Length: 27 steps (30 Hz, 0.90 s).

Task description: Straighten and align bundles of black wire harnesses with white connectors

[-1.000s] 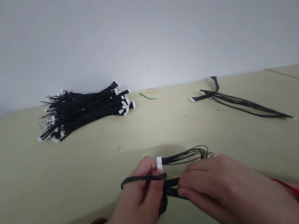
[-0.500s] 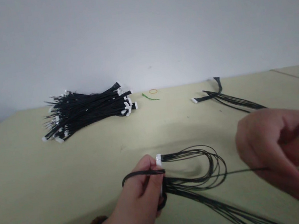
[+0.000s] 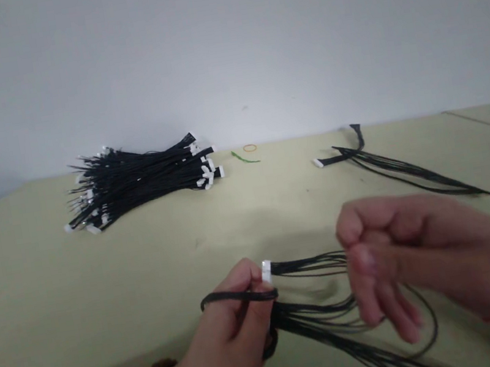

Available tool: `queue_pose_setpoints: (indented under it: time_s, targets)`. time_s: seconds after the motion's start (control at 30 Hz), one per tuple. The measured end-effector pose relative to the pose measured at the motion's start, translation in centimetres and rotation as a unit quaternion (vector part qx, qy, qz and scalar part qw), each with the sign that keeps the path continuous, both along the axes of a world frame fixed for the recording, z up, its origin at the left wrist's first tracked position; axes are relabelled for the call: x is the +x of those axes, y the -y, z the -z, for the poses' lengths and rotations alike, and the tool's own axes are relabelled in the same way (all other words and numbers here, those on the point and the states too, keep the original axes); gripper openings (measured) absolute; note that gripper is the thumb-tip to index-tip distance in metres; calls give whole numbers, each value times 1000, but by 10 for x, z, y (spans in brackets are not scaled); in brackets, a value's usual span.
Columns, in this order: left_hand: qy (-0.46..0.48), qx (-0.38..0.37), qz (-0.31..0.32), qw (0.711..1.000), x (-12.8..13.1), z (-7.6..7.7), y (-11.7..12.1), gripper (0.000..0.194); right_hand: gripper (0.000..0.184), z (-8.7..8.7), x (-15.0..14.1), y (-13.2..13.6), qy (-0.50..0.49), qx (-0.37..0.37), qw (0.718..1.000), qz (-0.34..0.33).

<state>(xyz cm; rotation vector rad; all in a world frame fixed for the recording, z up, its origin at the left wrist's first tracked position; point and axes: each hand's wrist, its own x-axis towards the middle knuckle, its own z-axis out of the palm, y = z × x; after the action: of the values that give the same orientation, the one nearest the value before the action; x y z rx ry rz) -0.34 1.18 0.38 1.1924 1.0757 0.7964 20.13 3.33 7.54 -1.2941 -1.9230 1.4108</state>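
My left hand (image 3: pixel 236 321) is closed around a wire harness of thin black wires (image 3: pixel 325 335), its thumb and forefinger pinching the bundle just below a white connector (image 3: pixel 266 270). A black strand loops over the back of that hand. From the connector, wires run right and bend back in a loop. My right hand (image 3: pixel 379 267) is closed in a pinch on the right side of this loop and hides part of it. One black wire (image 3: pixel 434 318) curves out beneath its fingers; the pinched part is hidden behind them.
A pile of black wire harnesses (image 3: pixel 146 177) with white connectors lies at the back left. Another harness (image 3: pixel 410 169) rests at the back right. Between them lie a green strip (image 3: pixel 245 158) and an orange rubber band (image 3: pixel 249 148). A pale wall (image 3: pixel 225 56) rises behind the table.
My right hand has moved left to the wire loop, and the single wire that was stretched straight now curves loosely. My left hand keeps its hold, shifted only slightly.
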Motion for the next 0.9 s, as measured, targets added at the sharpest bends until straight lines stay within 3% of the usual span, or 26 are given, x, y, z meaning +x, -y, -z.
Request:
queue_pose_setpoints:
  time_s: [0.07, 0.13, 0.2, 0.57, 0.67, 0.77, 0.9]
  targets:
    - [-15, 18, 9, 1000, -3, 1, 3, 30, 23, 10, -10, 12, 106, 83, 991, -21]
    - [-42, 48, 18, 998, -6, 2, 6, 28, 18, 20, -17, 19, 199, 200, 959, 0]
    - [-79, 81, 25, 993, -9, 3, 9, 25, 16, 28, -20, 22, 234, 263, 936, 7]
    - [-209, 269, 75, 937, -11, -8, 2, 15, 17, 30, -23, 26, 258, 382, 887, -25]
    - [-230, 270, 96, 930, -11, -10, 2, 16, 18, 33, -25, 26, 256, 428, 865, -49]
    - [-218, 253, 117, 935, -13, -9, 3, 16, 20, 35, -27, 24, 265, 422, 865, -64]
    - [-165, 163, 66, 971, -9, -4, 3, 20, 14, 28, -24, 21, 254, 452, 854, -50]
